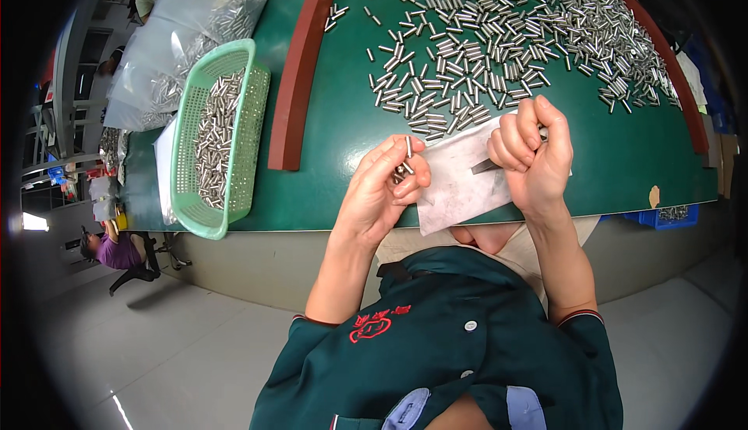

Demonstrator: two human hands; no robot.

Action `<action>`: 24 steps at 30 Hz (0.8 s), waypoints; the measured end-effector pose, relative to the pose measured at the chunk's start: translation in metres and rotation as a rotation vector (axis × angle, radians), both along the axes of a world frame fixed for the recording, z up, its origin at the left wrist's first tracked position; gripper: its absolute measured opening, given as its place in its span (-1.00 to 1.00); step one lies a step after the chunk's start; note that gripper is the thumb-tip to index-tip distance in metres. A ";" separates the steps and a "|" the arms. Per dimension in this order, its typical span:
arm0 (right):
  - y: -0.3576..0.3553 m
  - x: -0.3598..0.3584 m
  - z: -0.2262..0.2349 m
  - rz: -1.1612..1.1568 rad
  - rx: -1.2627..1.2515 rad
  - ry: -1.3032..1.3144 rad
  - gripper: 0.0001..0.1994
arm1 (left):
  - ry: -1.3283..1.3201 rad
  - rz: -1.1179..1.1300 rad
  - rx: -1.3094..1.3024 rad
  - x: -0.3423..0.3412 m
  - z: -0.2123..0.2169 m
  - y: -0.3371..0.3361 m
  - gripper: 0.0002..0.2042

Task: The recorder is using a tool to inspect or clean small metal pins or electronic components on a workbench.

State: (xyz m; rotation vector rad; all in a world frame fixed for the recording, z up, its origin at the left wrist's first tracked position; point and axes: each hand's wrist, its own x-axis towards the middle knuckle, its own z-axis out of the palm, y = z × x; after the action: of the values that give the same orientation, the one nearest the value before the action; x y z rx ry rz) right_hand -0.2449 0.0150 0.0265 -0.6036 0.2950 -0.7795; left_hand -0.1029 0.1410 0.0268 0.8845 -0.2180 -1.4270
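My left hand (383,188) is curled over the table edge, fingers pinched together on a few metal pins (407,157); one pin stands upright between thumb and forefinger, the others bunch lower in the grip. My right hand (534,153) is closed in a loose fist around a thin dark tool (485,167), whose tip sticks out to the left over a white sheet (456,185). The sheet lies on the green table (335,126) between both hands, its near corner hanging past the edge.

Beyond the sheet I see a wide scatter of loose pins (499,40) spread across the table, the nearest ones just beside my right knuckles. A red-brown rail (300,79) runs along the left side of that scatter. Left of the rail sits a green basket (251,134) holding more pins, and clear bags (187,33) of pins lie beyond it. A blue bin (662,216) shows under the table's right edge. Another person (117,249) sits well apart at far left.
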 end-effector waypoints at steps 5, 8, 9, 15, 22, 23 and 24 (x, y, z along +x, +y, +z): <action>0.000 0.000 0.000 0.001 -0.009 -0.002 -0.61 | 0.145 0.069 -0.004 0.003 0.001 0.002 -0.83; 0.001 0.001 0.001 -0.010 0.002 0.008 -0.61 | 0.276 0.050 -0.033 0.007 -0.005 0.004 -0.84; 0.001 0.001 0.001 -0.007 0.001 0.005 -0.61 | 0.259 0.050 -0.062 0.008 -0.002 0.005 -0.84; -0.001 -0.001 -0.001 -0.009 0.001 0.006 -0.61 | -1.032 0.583 -0.093 0.053 0.054 0.021 -0.85; 0.000 -0.001 0.001 -0.003 0.003 0.005 -0.61 | -2.179 0.694 0.761 0.162 0.068 0.065 -0.73; 0.001 0.000 0.002 -0.003 0.002 0.001 -0.61 | -2.448 0.561 0.938 0.170 0.063 0.076 -0.65; 0.000 0.000 0.001 -0.003 -0.003 0.005 -0.61 | -2.449 0.633 0.868 0.157 0.065 0.067 -0.68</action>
State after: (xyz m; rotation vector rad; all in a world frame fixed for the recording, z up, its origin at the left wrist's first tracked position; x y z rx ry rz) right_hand -0.2452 0.0152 0.0271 -0.6079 0.2995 -0.7813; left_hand 0.0540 0.2076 0.0919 2.6307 -0.9615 0.9662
